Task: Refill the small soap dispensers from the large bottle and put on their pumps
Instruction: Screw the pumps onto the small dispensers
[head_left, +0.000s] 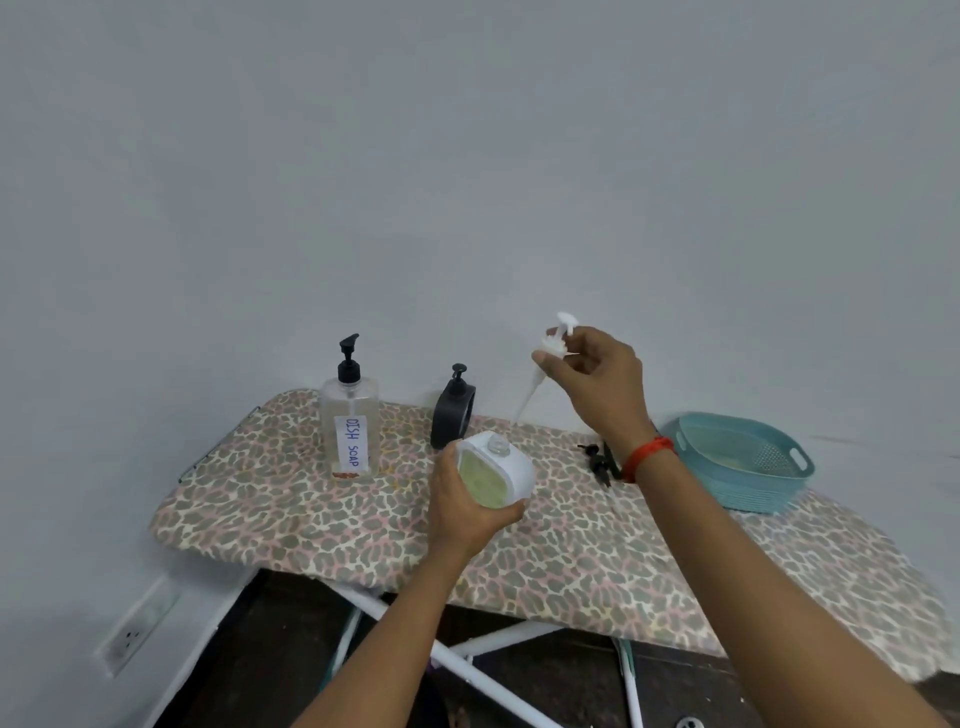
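One clear plastic DISH SOAP bottle (349, 415); two squat dispensers, black dispenser (452, 421) and white dispenser (514, 465); two loose pumps, white pump (553, 343) and black pump (597, 461); one teal plastic basket (748, 488)

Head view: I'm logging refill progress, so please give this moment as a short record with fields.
left hand: grips the white dispenser, tilted, over the ironing board
white dispenser: neck open, no pump; greenish soap shows through its side
right hand: pinches the white pump, its tube hanging clear of the neck
black dispenser: upright, pump on
DISH SOAP bottle: upright, black pump on
loose black pump: lying on the board by the right wrist
teal basket: at the board's right end
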